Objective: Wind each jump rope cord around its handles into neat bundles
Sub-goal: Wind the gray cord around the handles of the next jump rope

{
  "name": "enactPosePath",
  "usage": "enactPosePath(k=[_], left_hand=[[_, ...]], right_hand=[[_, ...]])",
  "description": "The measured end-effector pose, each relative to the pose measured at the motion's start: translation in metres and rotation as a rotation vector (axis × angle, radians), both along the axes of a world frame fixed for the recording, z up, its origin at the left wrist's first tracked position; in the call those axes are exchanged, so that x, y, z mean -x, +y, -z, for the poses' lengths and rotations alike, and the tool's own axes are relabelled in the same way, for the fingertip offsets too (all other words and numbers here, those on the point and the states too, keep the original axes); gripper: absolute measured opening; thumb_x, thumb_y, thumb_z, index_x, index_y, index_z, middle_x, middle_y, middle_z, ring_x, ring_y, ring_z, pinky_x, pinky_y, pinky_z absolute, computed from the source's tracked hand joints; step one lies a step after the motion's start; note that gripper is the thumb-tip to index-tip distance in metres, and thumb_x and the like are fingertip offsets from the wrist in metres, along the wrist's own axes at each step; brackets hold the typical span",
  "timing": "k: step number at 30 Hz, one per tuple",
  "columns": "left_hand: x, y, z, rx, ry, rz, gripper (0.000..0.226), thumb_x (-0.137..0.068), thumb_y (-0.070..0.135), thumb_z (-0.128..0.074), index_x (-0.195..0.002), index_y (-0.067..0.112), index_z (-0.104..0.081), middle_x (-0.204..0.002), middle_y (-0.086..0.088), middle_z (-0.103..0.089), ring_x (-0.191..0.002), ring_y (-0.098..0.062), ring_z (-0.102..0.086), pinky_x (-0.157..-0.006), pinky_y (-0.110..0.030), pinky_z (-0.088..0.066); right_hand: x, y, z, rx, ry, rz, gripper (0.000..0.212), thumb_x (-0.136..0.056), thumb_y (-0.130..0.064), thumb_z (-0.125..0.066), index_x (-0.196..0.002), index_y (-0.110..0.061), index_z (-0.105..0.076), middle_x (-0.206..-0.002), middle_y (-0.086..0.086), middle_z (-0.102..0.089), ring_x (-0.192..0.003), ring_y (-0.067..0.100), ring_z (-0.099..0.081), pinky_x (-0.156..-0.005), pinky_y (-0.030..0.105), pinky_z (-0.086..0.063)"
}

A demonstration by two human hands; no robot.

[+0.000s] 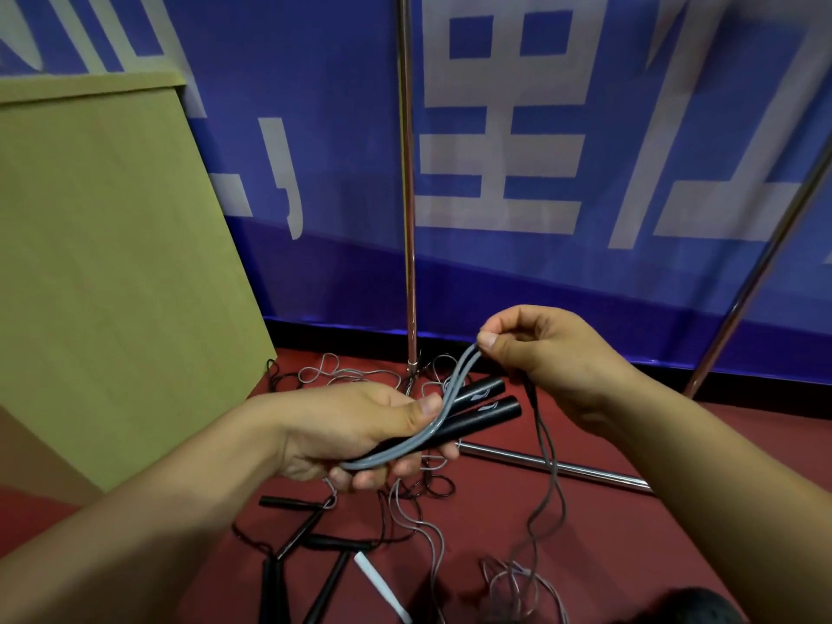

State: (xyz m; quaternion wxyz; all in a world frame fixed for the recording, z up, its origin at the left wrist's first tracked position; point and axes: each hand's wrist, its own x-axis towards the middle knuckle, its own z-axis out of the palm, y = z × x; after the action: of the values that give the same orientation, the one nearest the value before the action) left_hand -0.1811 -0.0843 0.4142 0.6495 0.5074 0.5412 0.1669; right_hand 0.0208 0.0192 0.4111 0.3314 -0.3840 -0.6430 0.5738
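Note:
My left hand [355, 432] grips two black jump rope handles [484, 405] held side by side, their free ends pointing right and away from me. A doubled grey cord [443, 409] lies across the handles under my left thumb. My right hand [547, 353] pinches the top of that cord loop between thumb and fingers, just above the handle ends. More grey cord [547, 479] hangs from my right hand down to the floor.
On the red floor below lie several other black handles [288, 533], a white handle [380, 587] and tangled cords [414, 524]. A chrome stand pole [407, 186] with floor bars [553, 466] rises before a blue banner. A wooden board [112, 263] leans at left.

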Motion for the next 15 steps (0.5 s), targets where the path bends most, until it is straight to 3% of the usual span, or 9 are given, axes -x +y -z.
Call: enactPosePath(k=[2, 5, 7, 9, 12, 15], left_hand=[[-0.001, 0.000, 0.000, -0.032, -0.003, 0.014, 0.056, -0.090, 0.054, -0.049, -0.115, 0.007, -0.066, -0.065, 0.001, -0.050, -0.042, -0.006, -0.050, -0.033, -0.015, -0.036], [0.001, 0.002, 0.002, -0.199, 0.197, 0.013, 0.055, -0.095, 0.049, -0.050, -0.121, 0.002, -0.062, -0.065, 0.013, -0.058, -0.050, 0.001, -0.058, -0.046, -0.012, -0.044], [0.000, 0.001, 0.001, -0.244, 0.184, 0.029, 0.037, -0.098, 0.043, -0.051, -0.118, 0.014, -0.063, -0.063, 0.020, -0.061, -0.055, 0.007, -0.060, -0.051, -0.009, -0.045], [-0.002, 0.000, -0.002, -0.262, 0.112, 0.062, 0.033, -0.087, 0.049, -0.054, -0.112, 0.029, -0.059, -0.064, 0.025, -0.063, -0.059, 0.010, -0.061, -0.055, -0.007, -0.046], [-0.001, 0.000, -0.004, -0.325, 0.040, 0.102, 0.042, -0.074, 0.060, -0.056, -0.108, 0.036, -0.057, -0.069, 0.026, -0.065, -0.066, 0.010, -0.062, -0.062, -0.009, -0.047], [0.001, 0.002, -0.003, -0.394, 0.019, 0.136, 0.055, -0.065, 0.080, -0.060, -0.108, 0.046, -0.058, -0.078, 0.027, -0.066, -0.076, 0.008, -0.063, -0.075, -0.016, -0.048]], right_hand=[[0.004, -0.001, 0.000, 0.064, 0.009, -0.006, 0.005, -0.087, -0.008, -0.071, -0.083, -0.010, -0.069, -0.073, 0.006, -0.063, -0.057, 0.009, -0.053, -0.054, 0.021, -0.044], [0.008, -0.001, -0.002, 0.196, 0.070, -0.024, 0.007, -0.085, -0.007, -0.071, -0.083, -0.011, -0.066, -0.070, 0.003, -0.065, -0.055, 0.010, -0.058, -0.053, 0.022, -0.048], [0.011, -0.003, -0.005, 0.282, 0.121, -0.040, 0.011, -0.083, -0.005, -0.072, -0.082, -0.012, -0.064, -0.064, 0.000, -0.066, -0.052, 0.010, -0.060, -0.053, 0.023, -0.050], [0.013, -0.005, -0.006, 0.338, 0.163, -0.068, 0.014, -0.076, -0.006, -0.074, -0.080, -0.013, -0.063, -0.063, 0.001, -0.066, -0.053, 0.012, -0.061, -0.057, 0.026, -0.050], [0.015, -0.007, -0.004, 0.347, 0.174, -0.093, 0.017, -0.068, -0.011, -0.076, -0.079, -0.013, -0.064, -0.067, 0.004, -0.065, -0.058, 0.017, -0.061, -0.061, 0.029, -0.050], [0.016, -0.005, -0.002, 0.314, 0.171, -0.085, 0.011, -0.076, -0.011, -0.075, -0.080, -0.012, -0.064, -0.067, 0.004, -0.065, -0.059, 0.017, -0.060, -0.060, 0.029, -0.048]])
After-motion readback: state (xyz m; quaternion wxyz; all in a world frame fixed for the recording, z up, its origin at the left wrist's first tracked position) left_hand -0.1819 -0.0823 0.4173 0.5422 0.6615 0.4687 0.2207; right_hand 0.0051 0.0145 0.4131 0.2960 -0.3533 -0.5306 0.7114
